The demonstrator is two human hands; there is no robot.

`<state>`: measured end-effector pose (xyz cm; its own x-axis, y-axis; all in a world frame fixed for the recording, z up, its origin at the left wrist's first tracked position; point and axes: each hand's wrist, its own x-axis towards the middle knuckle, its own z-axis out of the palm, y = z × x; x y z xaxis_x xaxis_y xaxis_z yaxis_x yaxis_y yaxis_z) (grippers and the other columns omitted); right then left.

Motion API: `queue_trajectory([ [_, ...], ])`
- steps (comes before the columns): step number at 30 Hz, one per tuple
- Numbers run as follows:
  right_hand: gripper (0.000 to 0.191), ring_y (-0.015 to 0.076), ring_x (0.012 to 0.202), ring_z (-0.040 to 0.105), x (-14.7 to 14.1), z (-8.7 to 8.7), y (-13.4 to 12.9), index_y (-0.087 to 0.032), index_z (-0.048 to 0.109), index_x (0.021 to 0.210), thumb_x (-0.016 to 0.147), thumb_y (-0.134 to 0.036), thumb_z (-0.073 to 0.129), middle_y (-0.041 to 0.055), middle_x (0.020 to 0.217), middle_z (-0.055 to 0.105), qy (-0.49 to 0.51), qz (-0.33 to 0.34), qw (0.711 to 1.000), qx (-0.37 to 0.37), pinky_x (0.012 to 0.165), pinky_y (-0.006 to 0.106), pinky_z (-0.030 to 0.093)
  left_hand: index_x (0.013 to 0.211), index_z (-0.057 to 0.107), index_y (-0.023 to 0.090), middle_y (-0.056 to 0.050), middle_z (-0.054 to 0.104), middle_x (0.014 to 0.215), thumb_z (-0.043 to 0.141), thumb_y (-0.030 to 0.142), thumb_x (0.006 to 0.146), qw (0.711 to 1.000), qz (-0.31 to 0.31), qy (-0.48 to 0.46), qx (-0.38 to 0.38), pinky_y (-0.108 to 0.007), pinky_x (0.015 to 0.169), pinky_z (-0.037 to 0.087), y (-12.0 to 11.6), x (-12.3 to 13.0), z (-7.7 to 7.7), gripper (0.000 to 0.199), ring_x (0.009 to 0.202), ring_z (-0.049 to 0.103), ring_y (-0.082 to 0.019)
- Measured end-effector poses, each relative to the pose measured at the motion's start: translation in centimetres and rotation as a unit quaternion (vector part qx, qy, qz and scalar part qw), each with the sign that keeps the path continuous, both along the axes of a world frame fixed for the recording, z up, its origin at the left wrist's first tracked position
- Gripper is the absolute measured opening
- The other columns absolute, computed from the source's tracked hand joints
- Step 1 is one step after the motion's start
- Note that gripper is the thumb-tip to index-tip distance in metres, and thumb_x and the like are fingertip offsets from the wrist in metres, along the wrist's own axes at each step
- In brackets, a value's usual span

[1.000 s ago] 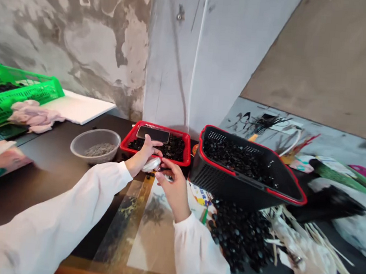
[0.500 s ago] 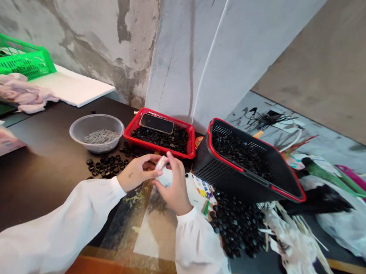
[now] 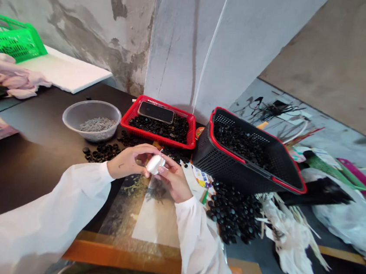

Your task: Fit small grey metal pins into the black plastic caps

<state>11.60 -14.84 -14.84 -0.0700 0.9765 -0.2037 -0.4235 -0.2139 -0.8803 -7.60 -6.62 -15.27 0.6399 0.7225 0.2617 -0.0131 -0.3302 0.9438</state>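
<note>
From my remote seat, the small white rounded object sits right between the two hands. My left hand reaches in with its fingers lightly curled against one end, and my right hand pinches the other end, so both have hold of it. Just beyond them lies a red plastic tray of black round pieces, with a smartphone resting on top. To the right stands a black mesh basket with a red rim, also filled with black pieces, and a loose heap of them lies in front of it. A translucent bowl of small grey bits stands left of the tray, near scattered black pieces. A colourful printed sheet lies by my right hand – its print is too small for me to read.
</note>
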Motion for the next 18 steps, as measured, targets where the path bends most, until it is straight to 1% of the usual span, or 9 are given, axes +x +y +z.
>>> queue_trajectory([
  [2,0.059,0.0154,0.088,0.07,0.0,-0.2,0.0,-0.027,0.069,0.118,0.063,-0.034,0.089,0.0004,0.109,0.072,0.018,0.007,1.0,0.004,0.074,0.028,0.061,0.124,0.067,0.022,-0.013,0.064,0.127,0.088,0.041,0.065,0.997,-0.022,-0.035,-0.064,-0.041,0.096,0.051,0.1,-0.1,-0.4,0.066,0.11,0.063,-0.03],
  [6,0.06,0.0144,0.094,0.068,-0.2,-0.6,0.0,-0.028,0.065,0.123,0.067,-0.033,0.086,0.0007,0.119,0.069,0.054,-0.008,0.998,0.015,0.074,0.023,0.06,0.139,0.054,0.022,-0.014,0.056,0.143,0.073,0.047,0.082,0.979,-0.035,-0.121,-0.16,-0.044,0.109,0.042,-0.3,0.7,-1.3,0.065,0.13,0.054,-0.03],
  [8,0.059,0.0133,0.095,0.067,-0.5,-0.7,-0.1,-0.029,0.063,0.121,0.067,-0.029,0.085,-0.0004,0.12,0.067,0.069,-0.023,0.997,0.017,0.076,0.022,0.059,0.143,0.048,0.023,-0.013,0.05,0.149,0.07,0.046,0.085,0.977,0.01,-0.143,-0.158,-0.041,0.11,0.041,-0.7,1.4,-1.6,0.066,0.133,0.051,-0.027],
  [9,0.059,0.0134,0.096,0.067,-0.7,-0.8,-0.2,-0.029,0.061,0.119,0.065,-0.027,0.086,-0.0007,0.12,0.067,0.071,-0.031,0.997,0.02,0.077,0.023,0.059,0.142,0.047,0.024,-0.012,0.05,0.148,0.071,0.046,0.085,0.978,0.056,-0.142,-0.142,-0.04,0.109,0.042,-0.9,1.6,-1.7,0.066,0.13,0.052,-0.026],
  [11,0.062,0.015,0.097,0.066,-1.2,-0.9,-0.3,-0.03,0.057,0.117,0.062,-0.024,0.086,-0.0009,0.12,0.065,0.061,-0.05,0.996,0.037,0.08,0.027,0.06,0.131,0.053,0.021,-0.01,0.058,0.135,0.074,0.047,0.081,0.971,0.187,-0.115,-0.098,-0.034,0.098,0.048,-1.2,1.9,-1.6,0.061,0.116,0.059,-0.023],
  [13,0.063,0.0171,0.099,0.066,-1.7,-1.1,-0.3,-0.031,0.052,0.113,0.06,-0.023,0.086,-0.0005,0.12,0.062,0.033,-0.08,0.994,0.072,0.083,0.032,0.061,0.111,0.062,0.018,-0.006,0.067,0.108,0.076,0.05,0.077,0.956,0.286,-0.045,-0.056,-0.029,0.082,0.05,-1.6,1.9,-1.1,0.048,0.092,0.062,-0.019],
  [14,0.063,0.018,0.1,0.065,-2.0,-1.2,-0.2,-0.031,0.05,0.111,0.06,-0.024,0.086,-0.0001,0.121,0.059,0.018,-0.093,0.991,0.092,0.083,0.034,0.061,0.101,0.065,0.018,-0.004,0.068,0.095,0.076,0.051,0.076,0.953,0.3,-0.003,-0.042,-0.028,0.076,0.048,-1.7,1.8,-0.8,0.043,0.082,0.061,-0.017],
  [15,0.063,0.0189,0.102,0.065,-2.2,-1.3,-0.2,-0.03,0.048,0.109,0.059,-0.024,0.086,0.0004,0.122,0.057,0.004,-0.103,0.988,0.112,0.082,0.035,0.061,0.095,0.067,0.018,-0.003,0.068,0.086,0.076,0.052,0.076,0.955,0.293,0.036,-0.034,-0.027,0.071,0.046,-1.9,1.7,-0.5,0.04,0.075,0.059,-0.017],
  [18,0.065,0.0222,0.11,0.062,-2.5,-1.8,-0.1,-0.03,0.043,0.102,0.055,-0.025,0.088,0.0027,0.128,0.051,-0.03,-0.11,0.982,0.153,0.081,0.035,0.061,0.094,0.074,0.022,-0.002,0.072,0.084,0.074,0.054,0.078,0.965,0.238,0.109,-0.008,-0.027,0.067,0.044,-2.4,1.2,0.4,0.036,0.07,0.06,-0.018],
])
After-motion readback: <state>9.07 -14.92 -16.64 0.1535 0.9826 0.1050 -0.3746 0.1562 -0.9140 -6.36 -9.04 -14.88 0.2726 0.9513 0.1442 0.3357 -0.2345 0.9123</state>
